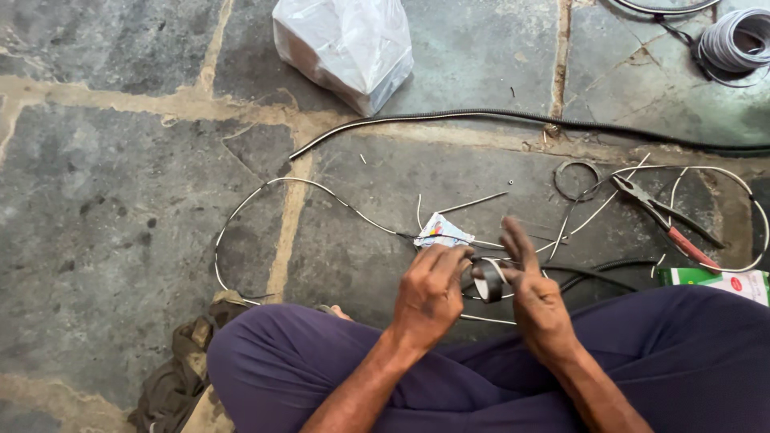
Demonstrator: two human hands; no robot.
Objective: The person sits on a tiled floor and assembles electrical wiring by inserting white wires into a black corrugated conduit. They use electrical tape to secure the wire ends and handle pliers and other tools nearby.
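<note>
Tape roll (487, 281), dark and ring-shaped, sits between both hands above the lap: left hand (431, 293) curls closed around its nine o'clock edge, right hand (536, 298) steadies it, fingers half-open, pointing twelve. Beyond, thin white wire (265, 191) loops; red-handled pliers (664, 220) at two o'clock.

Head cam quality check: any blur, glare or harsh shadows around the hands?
Head view: light is soft and even, no hard shadows on the stone floor; mild glare on the plastic bag; left hand, right hand and tape roll look slightly soft, likely motion blur; pliers and wires are sharp.
</note>
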